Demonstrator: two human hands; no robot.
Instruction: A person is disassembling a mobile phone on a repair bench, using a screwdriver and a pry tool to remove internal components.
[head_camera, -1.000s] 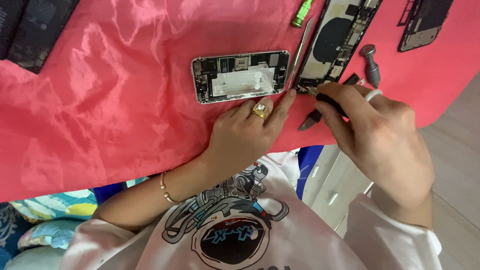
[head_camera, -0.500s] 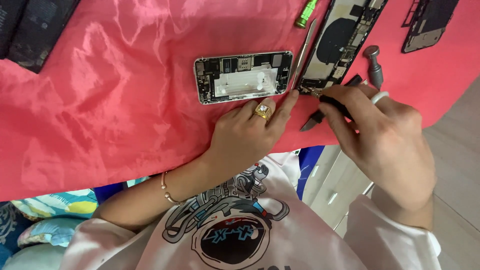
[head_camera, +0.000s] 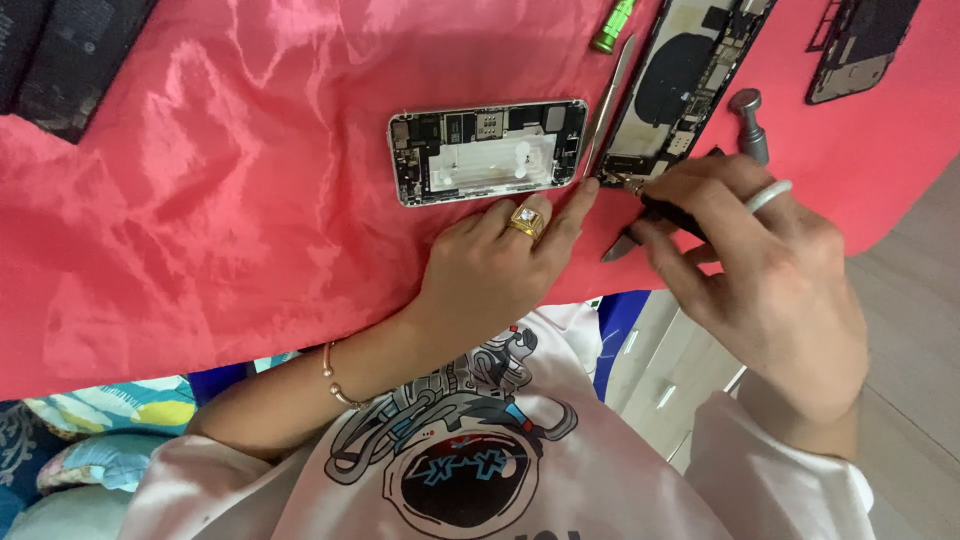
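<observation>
- The right hand (head_camera: 770, 270) is pinching a dark-handled tool (head_camera: 660, 215), fingers closed round it, with the tip pressing at the lower corner of the opened phone housing (head_camera: 685, 75) that is lying at an angle on the red cloth (head_camera: 200, 200).
- The tip could be skidding off that corner: the cloth is glossy and wrinkled, so the housing may be sliding under pressure, and the point would be scraping the exposed boards.
- The left hand (head_camera: 495, 265) is lying flat on the cloth, fingers spread and holding nothing, its forefinger tip reaching toward the same corner; a slip could be jabbing that finger.
- The second phone frame (head_camera: 488, 150), gutted and level, is sitting just above the left knuckles, near enough to be nudged.
- A thin metal pry tool (head_camera: 610, 100) is lying between the two phones, with a green driver (head_camera: 612, 25) above it and a grey driver (head_camera: 748, 125) just beyond the right fingers; a sweeping wrist might be knocking them.
- The right wrist is bending inward, and both forearms are overhanging the desk edge, unsupported.
</observation>
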